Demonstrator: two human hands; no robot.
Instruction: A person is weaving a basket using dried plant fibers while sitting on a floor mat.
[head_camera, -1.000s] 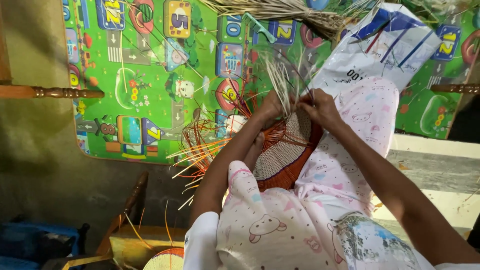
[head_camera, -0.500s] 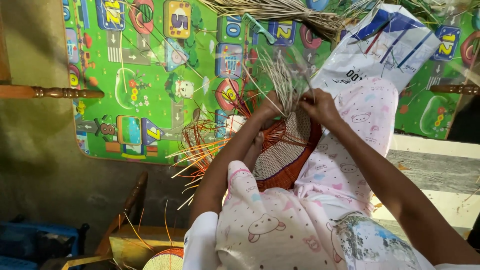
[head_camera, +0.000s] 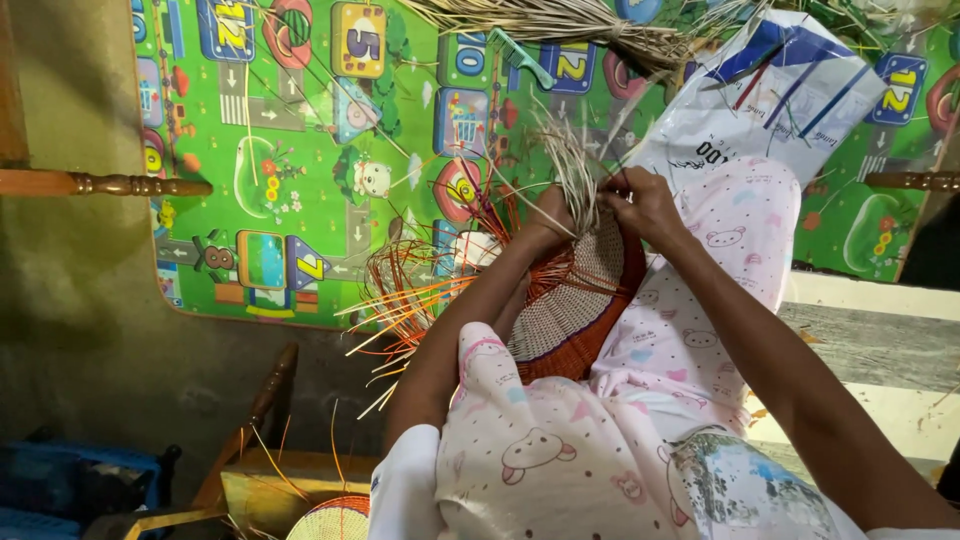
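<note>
Head view: looking down over the person's lap, both arms are reaching forward to a half-woven basket (head_camera: 575, 300) that is resting on the knees above a bright play mat (head_camera: 300, 150).
Left hand: the left hand (head_camera: 553, 218) is closing around a bunch of pale loose strands (head_camera: 575, 165) at the rim, fingers pinched narrow on them.
Right hand: the right hand (head_camera: 645, 203) is gripping the same rim edge just beside the left, fingers curled tight on the weave.
Work piece: the basket is lying tilted between the two forearms, touching both hands at its far edge, its pale centre and orange-brown border facing up.
Done so far: by the look of it, the round base and a broad band of the wall are already woven tight.
Left to do: many orange strands (head_camera: 410, 290) are fanning out unwoven on the left side, and the pale strands are standing free at the top, so the rim seems far from finished.
Around: a dried fibre bundle (head_camera: 560, 20) and a white plastic sack (head_camera: 770, 100) are lying on the mat beyond the hands.
</note>
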